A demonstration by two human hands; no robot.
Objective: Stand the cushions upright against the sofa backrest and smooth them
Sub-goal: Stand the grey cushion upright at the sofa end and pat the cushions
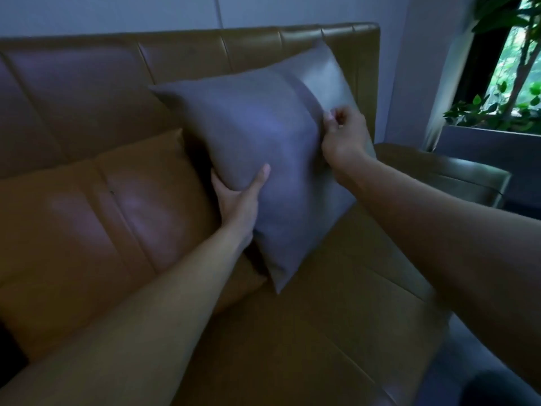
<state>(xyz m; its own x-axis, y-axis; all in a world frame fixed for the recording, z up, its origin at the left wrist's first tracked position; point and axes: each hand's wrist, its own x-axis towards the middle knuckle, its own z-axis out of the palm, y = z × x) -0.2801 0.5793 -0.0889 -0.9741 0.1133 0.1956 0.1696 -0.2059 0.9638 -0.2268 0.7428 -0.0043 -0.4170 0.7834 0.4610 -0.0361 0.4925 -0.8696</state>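
A grey square cushion (263, 136) stands tilted on the brown leather sofa, its top corner leaning against the backrest (181, 57) near the right end. My left hand (238, 200) grips its left edge, thumb on the front face and fingers behind. My right hand (344, 136) pinches the cushion's right edge with closed fingers. A brown leather cushion (96, 230) lies flat on the seat to the left, partly under the grey one.
The sofa's right armrest (445, 171) is just beyond the cushion. A planter with green leaves (497, 112) stands by the window at the right. The pale wall (117, 13) runs behind the backrest. Bare seat (336, 303) lies in front.
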